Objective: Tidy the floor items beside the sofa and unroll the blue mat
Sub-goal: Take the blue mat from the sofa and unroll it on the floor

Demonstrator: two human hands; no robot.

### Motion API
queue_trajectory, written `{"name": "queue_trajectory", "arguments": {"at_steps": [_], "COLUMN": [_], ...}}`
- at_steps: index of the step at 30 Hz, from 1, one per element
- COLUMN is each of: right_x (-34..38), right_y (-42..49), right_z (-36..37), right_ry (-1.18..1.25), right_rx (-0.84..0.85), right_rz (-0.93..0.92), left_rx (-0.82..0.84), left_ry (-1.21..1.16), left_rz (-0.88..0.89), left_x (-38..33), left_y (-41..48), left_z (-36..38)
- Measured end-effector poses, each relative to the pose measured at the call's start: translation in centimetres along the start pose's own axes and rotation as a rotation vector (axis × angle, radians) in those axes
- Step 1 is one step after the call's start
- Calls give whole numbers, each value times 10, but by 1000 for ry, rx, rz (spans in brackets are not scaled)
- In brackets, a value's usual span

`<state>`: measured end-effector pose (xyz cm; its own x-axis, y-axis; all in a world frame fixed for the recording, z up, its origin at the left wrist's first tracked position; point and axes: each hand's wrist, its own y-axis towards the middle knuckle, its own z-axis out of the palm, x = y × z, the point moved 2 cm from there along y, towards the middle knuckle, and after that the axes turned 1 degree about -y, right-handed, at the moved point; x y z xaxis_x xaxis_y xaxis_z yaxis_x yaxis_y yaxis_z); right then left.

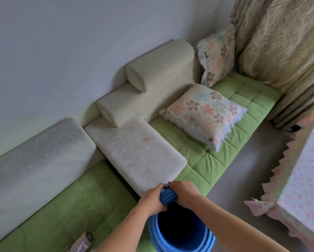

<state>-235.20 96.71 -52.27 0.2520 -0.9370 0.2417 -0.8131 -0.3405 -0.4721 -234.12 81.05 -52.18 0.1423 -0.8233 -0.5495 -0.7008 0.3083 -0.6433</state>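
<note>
Both hands are on the blue mat (181,231) here, and it is rolled into a wide open tube standing on end, seen straight down its dark hollow. The left hand (151,200) is clamped on the far rim of the roll, fingers curled over the layered blue edges. The right hand (184,192) is clenched on that same rim just beside it, the two hands nearly touching, with the bunched layers pinched between them.

The roll stands right at the front edge of the green sofa (216,160), on the grey floor (258,171). Just beyond the hands, a flat cream cushion (136,151) lies across the sofa seat, its near corner almost at the knuckles. Behind that cushion, two cream bolsters (152,79) are stacked against the wall. Further along the sofa seat a floral pillow (205,113) lies flat, and a second floral pillow (218,53) leans upright in the far corner next to the beige curtain (280,44).

On the other side of the cream cushion, a long grey back cushion (34,157) rests against the wall. Across the floor from the sofa, a pink patterned cloth (301,175) with a zigzag hem hangs down.
</note>
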Motion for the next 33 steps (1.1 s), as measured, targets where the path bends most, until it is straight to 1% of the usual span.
{"name": "queue_trajectory", "arguments": {"at_steps": [4, 7, 10, 16, 22, 27, 33], "right_x": [6, 11, 16, 34, 40, 17, -21], "right_y": [-17, -32, -51, -94, -143, -199, -283], "right_z": [12, 23, 32, 53, 81, 110, 146], "right_ry": [-6, 11, 29, 14, -27, -8, -11], "right_rx": [8, 10, -10, -42, -91, -125, -137], "right_rz": [91, 134, 162, 159, 86, 7, -15], "left_rx": [12, 83, 138, 102, -12, -90, -122], "left_ry": [153, 290, 313, 312, 340, 383, 488], "left_rz": [-7, 36, 25, 42, -13, -13, 45], "left_x": [1, -3, -1, 4, -3, -29, -74], "left_y": [-6, -11, -20, -61, -111, -145, -181], "left_z": [11, 23, 36, 65, 107, 160, 242]}}
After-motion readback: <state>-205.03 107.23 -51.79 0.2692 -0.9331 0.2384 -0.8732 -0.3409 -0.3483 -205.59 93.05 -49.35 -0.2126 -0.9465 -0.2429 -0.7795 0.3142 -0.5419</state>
